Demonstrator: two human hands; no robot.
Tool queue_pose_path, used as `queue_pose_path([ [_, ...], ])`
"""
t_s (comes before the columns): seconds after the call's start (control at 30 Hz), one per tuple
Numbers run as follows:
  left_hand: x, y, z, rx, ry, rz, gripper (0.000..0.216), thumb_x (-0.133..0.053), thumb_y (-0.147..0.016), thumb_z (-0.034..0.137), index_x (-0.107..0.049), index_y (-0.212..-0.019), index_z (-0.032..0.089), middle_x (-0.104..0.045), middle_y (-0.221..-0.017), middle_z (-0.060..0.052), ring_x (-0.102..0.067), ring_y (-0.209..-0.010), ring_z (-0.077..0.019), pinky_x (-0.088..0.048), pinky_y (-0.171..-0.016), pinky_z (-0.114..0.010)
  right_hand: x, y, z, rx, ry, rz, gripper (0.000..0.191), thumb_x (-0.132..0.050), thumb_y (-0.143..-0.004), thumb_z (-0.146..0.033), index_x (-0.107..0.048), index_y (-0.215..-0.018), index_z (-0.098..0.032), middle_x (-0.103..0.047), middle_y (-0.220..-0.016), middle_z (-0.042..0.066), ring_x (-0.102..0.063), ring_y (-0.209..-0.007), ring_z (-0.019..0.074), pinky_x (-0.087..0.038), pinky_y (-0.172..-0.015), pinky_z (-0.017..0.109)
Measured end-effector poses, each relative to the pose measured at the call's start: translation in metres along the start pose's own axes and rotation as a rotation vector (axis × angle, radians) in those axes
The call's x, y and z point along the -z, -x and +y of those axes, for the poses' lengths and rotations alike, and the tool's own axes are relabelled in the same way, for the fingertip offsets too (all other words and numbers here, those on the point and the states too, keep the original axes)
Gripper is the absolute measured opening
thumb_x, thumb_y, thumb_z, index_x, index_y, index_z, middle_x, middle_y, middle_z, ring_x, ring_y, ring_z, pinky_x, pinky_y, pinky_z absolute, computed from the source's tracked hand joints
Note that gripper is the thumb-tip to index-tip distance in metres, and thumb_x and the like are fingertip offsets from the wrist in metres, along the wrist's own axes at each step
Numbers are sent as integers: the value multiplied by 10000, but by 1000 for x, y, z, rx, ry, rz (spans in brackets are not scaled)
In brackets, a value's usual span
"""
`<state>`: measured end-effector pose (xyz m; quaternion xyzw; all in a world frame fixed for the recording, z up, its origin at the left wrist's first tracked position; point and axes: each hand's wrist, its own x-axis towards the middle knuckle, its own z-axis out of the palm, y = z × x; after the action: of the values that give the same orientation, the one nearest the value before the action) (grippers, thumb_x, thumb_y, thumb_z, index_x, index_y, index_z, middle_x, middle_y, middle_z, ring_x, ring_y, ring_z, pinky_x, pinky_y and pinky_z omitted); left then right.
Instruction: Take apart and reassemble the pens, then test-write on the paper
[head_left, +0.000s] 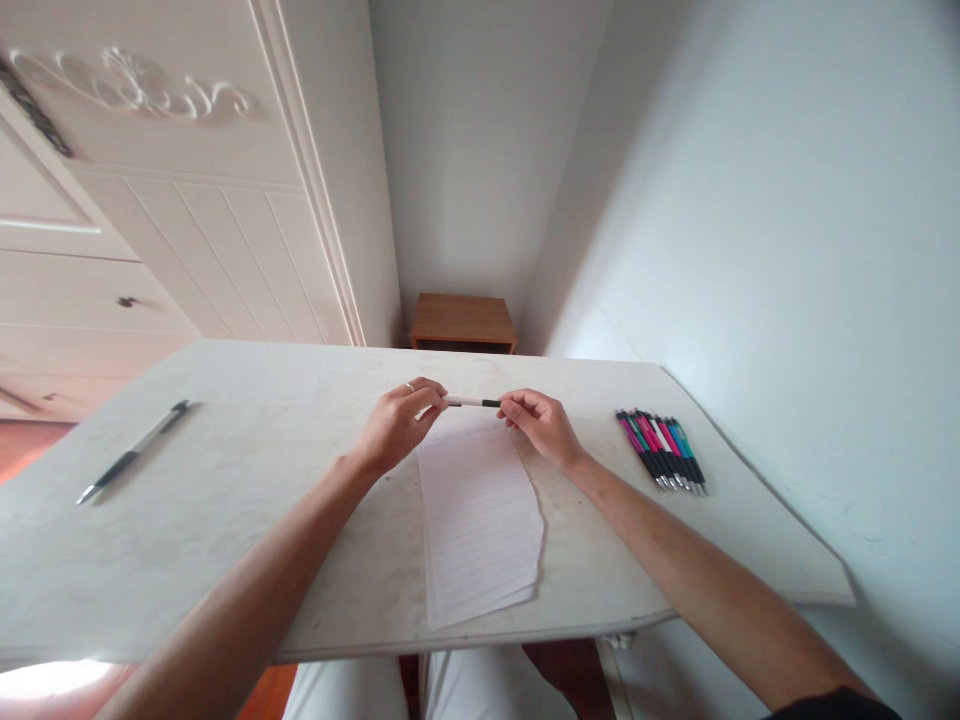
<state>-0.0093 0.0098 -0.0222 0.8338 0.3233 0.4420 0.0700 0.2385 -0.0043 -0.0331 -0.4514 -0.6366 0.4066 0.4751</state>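
Note:
Between my two hands a white pen (471,402) with a black grip is held level, above the far end of a torn lined paper sheet (480,520). My left hand (405,418) pinches its left end, where a dark clip shows. On the black grip at the other end, the fingers of my right hand (541,425) are closed; the tip is hidden by them. To the right lies a row of several coloured pens (661,450) with black grips, side by side. A single white and black pen (135,452) rests apart at the left.
The white table (315,570) has its near edge just above my lap. A pale wall (787,250) runs along the right side. At the left stands a white cabinet (225,230), and beyond the far edge sits a small wooden stand (463,318).

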Motion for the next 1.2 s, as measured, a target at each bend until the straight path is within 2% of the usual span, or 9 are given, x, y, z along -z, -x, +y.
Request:
queue_pose_path([
  [0.17, -1, 2, 2, 88, 29, -64, 154, -529, -921, 220, -645, -821, 198, -696, -980, -64, -655, -882, -162, -534, -805, -285, -1, 0, 4, 0, 6, -12, 337, -698, -779, -486, -693, -915, -178, -701, -784, 32, -613, -670, 140, -514, -654, 278],
  [0.3, -2, 3, -1, 92, 53, -42, 147, -546, -912, 208, -649, -808, 195, -697, -970, -59, -659, -876, -154, -519, -832, -275, -3, 1, 3, -14, -39, -13, 367, -774, -697, -466, -695, -925, -188, -721, -851, 41, -652, -739, 168, -539, -722, 310],
  [0.43, -3, 2, -3, 84, 71, -20, 140, -566, -898, 194, -651, -786, 189, -701, -939, -54, -662, -844, -147, -513, -808, -264, -3, 1, 4, -16, -47, -23, 400, -796, -674, -449, -689, -966, -197, -717, -926, 57, -668, -809, 186, -540, -775, 324],
  [0.6, -2, 2, -1, 137, 61, -9, 154, -574, -899, 223, -652, -772, 185, -710, -940, -56, -665, -840, -149, -517, -789, -262, 6, -2, 7, 77, 20, 12, 527, -807, -681, -399, -626, -1137, -207, -660, -977, 45, -624, -762, 137, -508, -706, 278],
  [0.7, -1, 2, -1, 184, 70, -3, 141, -594, -887, 256, -663, -785, 187, -721, -931, -57, -671, -840, -162, -524, -776, -270, 16, -5, 6, 107, 39, 47, 557, -806, -682, -417, -603, -1156, -208, -633, -951, 34, -596, -745, 130, -495, -678, 268],
  [0.83, 1, 1, 1, 301, 121, -4, 132, -645, -843, 310, -701, -858, 192, -740, -888, -50, -679, -790, -176, -540, -743, -283, 31, -11, 7, 124, 74, 160, 460, -732, -757, -449, -619, -1123, -195, -615, -900, 32, -587, -757, 143, -497, -700, 284],
  [0.93, 1, 0, 1, 434, 211, -12, 164, -670, -811, 337, -706, -859, 184, -739, -781, -34, -687, -708, -178, -552, -705, -292, 41, -17, 16, 138, 208, 216, 381, -658, -816, -442, -653, -1096, -184, -626, -925, 56, -587, -777, 158, -499, -740, 313],
  [1.07, -2, 1, -2, 559, 362, -20, 224, -677, -797, 374, -688, -870, 163, -712, -666, -27, -684, -617, -177, -551, -604, -278, 45, -20, 27, 154, 408, 106, 345, -590, -856, -403, -686, -1120, -201, -628, -1063, 98, -606, -826, 183, -512, -741, 341],
  [1.2, -4, 2, -5, 584, 400, 3, 238, -691, -780, 381, -682, -866, 159, -700, -648, -24, -681, -605, -171, -543, -589, -272, 41, -19, 27, 216, 469, -22, 290, -556, -888, -308, -705, -1125, -233, -636, -1049, 88, -619, -927, 204, -503, -855, 377],
])
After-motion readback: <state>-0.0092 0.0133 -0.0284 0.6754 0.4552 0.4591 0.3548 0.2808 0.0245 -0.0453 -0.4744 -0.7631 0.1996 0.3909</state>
